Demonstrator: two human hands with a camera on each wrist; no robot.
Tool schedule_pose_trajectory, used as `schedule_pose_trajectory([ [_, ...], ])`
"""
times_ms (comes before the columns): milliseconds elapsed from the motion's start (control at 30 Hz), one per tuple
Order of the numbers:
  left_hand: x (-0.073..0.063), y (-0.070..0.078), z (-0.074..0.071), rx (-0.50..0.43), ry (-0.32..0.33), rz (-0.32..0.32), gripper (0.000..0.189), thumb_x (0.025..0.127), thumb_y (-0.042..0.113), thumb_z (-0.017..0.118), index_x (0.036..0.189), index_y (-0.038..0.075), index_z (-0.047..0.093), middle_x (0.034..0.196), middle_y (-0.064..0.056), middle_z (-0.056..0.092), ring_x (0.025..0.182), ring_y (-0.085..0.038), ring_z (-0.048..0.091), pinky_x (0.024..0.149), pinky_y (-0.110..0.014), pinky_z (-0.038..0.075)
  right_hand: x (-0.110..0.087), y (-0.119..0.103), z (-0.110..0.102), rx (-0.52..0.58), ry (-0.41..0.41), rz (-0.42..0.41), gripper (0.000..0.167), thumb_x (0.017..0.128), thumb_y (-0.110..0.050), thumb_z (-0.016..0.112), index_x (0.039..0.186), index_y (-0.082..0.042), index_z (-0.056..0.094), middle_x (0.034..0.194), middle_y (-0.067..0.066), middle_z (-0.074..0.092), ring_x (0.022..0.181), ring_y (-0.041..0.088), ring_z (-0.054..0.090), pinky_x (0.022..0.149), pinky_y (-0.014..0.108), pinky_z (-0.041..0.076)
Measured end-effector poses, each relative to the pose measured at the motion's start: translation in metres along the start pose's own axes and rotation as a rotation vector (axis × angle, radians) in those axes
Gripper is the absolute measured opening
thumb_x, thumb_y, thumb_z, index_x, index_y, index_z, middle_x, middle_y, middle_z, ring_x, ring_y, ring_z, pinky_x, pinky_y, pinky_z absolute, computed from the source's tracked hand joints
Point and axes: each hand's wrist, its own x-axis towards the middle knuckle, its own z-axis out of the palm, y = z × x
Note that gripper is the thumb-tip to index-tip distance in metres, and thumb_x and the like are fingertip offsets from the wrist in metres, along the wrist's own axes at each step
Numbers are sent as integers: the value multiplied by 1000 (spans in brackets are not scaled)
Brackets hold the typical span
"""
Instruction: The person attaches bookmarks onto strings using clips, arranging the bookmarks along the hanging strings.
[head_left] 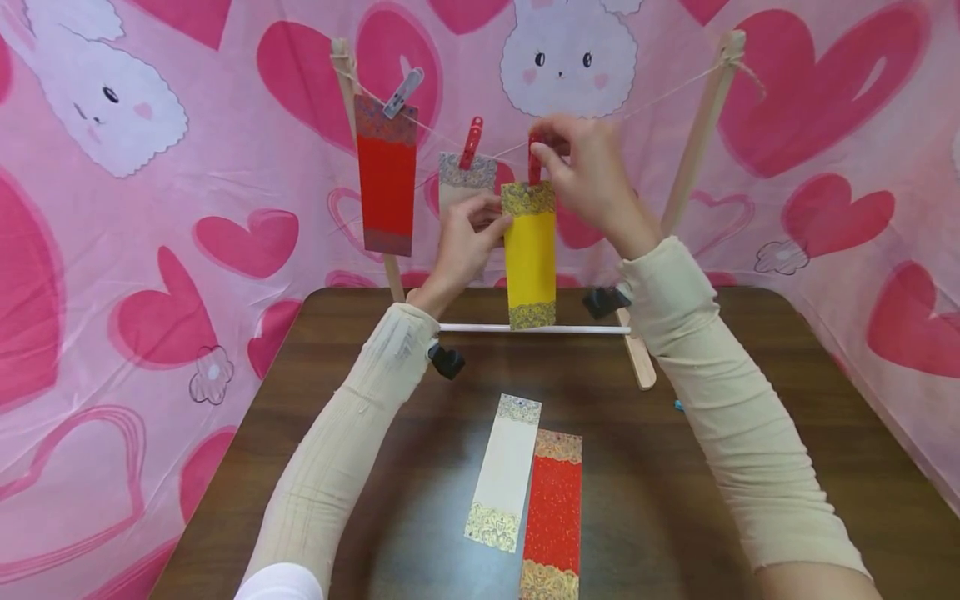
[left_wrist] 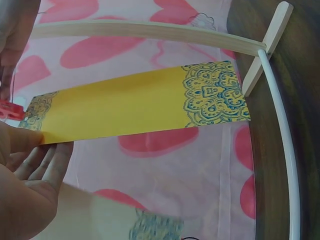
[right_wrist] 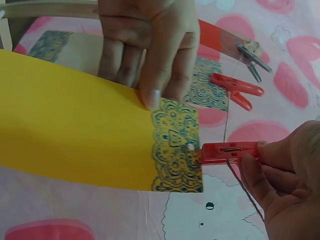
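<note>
A yellow paper strip [head_left: 530, 254] with patterned ends hangs from a string [head_left: 660, 98] stretched between two wooden posts. My left hand [head_left: 468, 229] pinches the strip's top left edge, as the left wrist view shows near the yellow strip [left_wrist: 125, 107]. My right hand [head_left: 581, 167] pinches a red clothespin [head_left: 535, 162] that clamps the strip's top onto the string; the clothespin [right_wrist: 227, 151] bites the yellow strip [right_wrist: 90, 140] by its patterned end. A red strip [head_left: 387, 185] hangs under a grey clip [head_left: 402, 93]. A cream strip [head_left: 463, 179] hangs under another red pin [head_left: 471, 143].
On the dark wooden table [head_left: 750, 433] lie a cream strip [head_left: 506, 471] and a red strip [head_left: 555, 517], side by side near the front. The wooden rack's white crossbar [head_left: 536, 329] and foot [head_left: 639, 358] stand at the table's back. A pink heart-print cloth [head_left: 150, 250] hangs behind.
</note>
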Motion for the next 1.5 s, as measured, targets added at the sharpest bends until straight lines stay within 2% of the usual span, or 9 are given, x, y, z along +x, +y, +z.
schedule_pose_trajectory([
  [200, -2, -1, 0, 1, -9, 32, 23, 93, 0, 66, 115, -8, 65, 104, -23, 71, 92, -27, 68, 83, -31, 58, -2, 3, 5, 9, 8, -15, 18, 98, -9, 61, 108, 4, 69, 95, 13, 70, 87, 16, 65, 94, 28, 53],
  [667, -1, 3, 1, -34, -8, 21, 25, 94, -2, 65, 117, -9, 62, 105, -24, 68, 92, -26, 68, 83, -33, 58, -5, 6, 5, 81, 19, 10, 18, 99, -8, 60, 110, 3, 70, 96, 13, 70, 88, 16, 67, 93, 26, 53],
  [800, -1, 3, 2, -36, -30, 4, 28, 94, -2, 64, 122, -10, 61, 111, -25, 67, 98, -30, 67, 85, -34, 58, -7, 7, 7, 67, 31, 21, 23, 100, -9, 59, 116, 3, 69, 98, 14, 72, 90, 19, 69, 92, 29, 54],
  [933, -3, -1, 2, -5, -53, 9, 31, 95, -2, 62, 125, -9, 60, 115, -25, 67, 103, -30, 67, 89, -33, 56, -14, 6, 9, 18, 79, -11, 30, 100, -10, 58, 128, 0, 65, 111, 15, 72, 101, 22, 68, 94, 31, 54],
  [1067, -12, -7, -2, 81, -85, 32, 31, 96, 2, 62, 127, -4, 62, 120, -17, 68, 109, -24, 65, 96, -29, 52, -26, 7, 8, 14, 200, -110, 32, 100, -5, 55, 130, -4, 64, 113, 16, 71, 104, 25, 66, 96, 30, 52],
  [1167, -21, -12, -6, 122, -103, 26, 31, 97, 4, 62, 127, -2, 62, 123, -14, 67, 111, -22, 64, 99, -29, 50, -35, 10, 7, 11, 294, -204, 29, 99, 0, 53, 124, -2, 68, 107, 17, 72, 99, 28, 67, 95, 32, 53],
  [1233, -27, -16, -8, 138, -108, 12, 31, 97, 5, 62, 127, -1, 62, 123, -14, 67, 112, -22, 64, 100, -30, 49, -42, 12, 5, 7, 319, -241, 28, 98, 2, 53, 120, -1, 70, 105, 16, 72, 97, 29, 66, 94, 34, 53],
  [1333, -37, -22, -10, 169, -118, -18, 32, 97, 6, 63, 128, -1, 61, 125, -13, 66, 114, -22, 64, 102, -32, 49, -54, 13, 0, -1, 331, -259, 25, 97, 4, 54, 115, 1, 72, 104, 16, 73, 95, 29, 67, 93, 35, 54],
  [1500, -55, -31, -11, 218, -143, -42, 34, 96, 7, 64, 128, -2, 60, 125, -16, 65, 114, -24, 63, 102, -35, 49, -80, 12, -9, 44, 332, -212, 23, 94, 4, 60, 112, 1, 73, 103, 15, 74, 90, 25, 67, 88, 22, 52],
])
